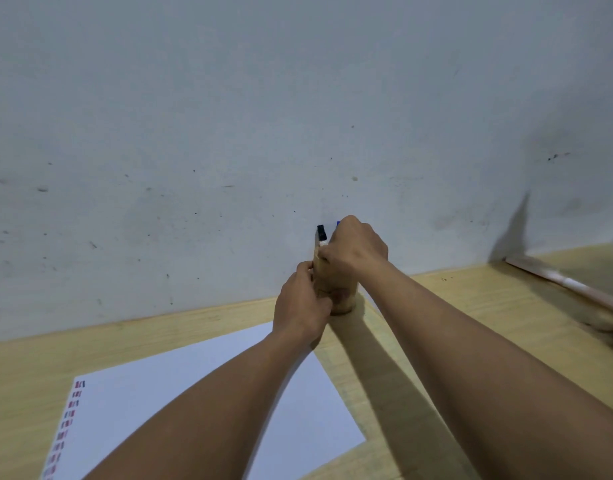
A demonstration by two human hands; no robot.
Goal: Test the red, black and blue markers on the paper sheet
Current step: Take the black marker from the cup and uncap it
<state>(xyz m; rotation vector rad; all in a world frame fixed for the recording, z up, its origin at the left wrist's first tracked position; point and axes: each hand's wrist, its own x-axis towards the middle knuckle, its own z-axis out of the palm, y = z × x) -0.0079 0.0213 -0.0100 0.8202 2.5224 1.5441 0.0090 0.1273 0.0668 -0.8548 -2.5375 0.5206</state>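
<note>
I count two hands, one holder, one paper sheet, and two markers that I can actually see. The wooden cylindrical holder (336,289) stands upright on the light wood table (471,306), right against the wall (229,116), just past the far corner of the paper sheet (194,393). Left hand (303,308) is wrapped around the holder's side, fingers closed on it. Right hand (355,249) is over the holder's mouth, clenched on the blue marker (338,223) — only a small blue tip shows above the knuckles. A black marker (321,233) sticks up out of the holder just left of that hand. Red marker — I cannot tell where it is; the hand covers the opening. The sheet lies flat near me, with one column of short red, black and blue test strokes (67,424) down its left edge. A pale stick-like object (568,284) lies on the table far right, blurred.
</note>
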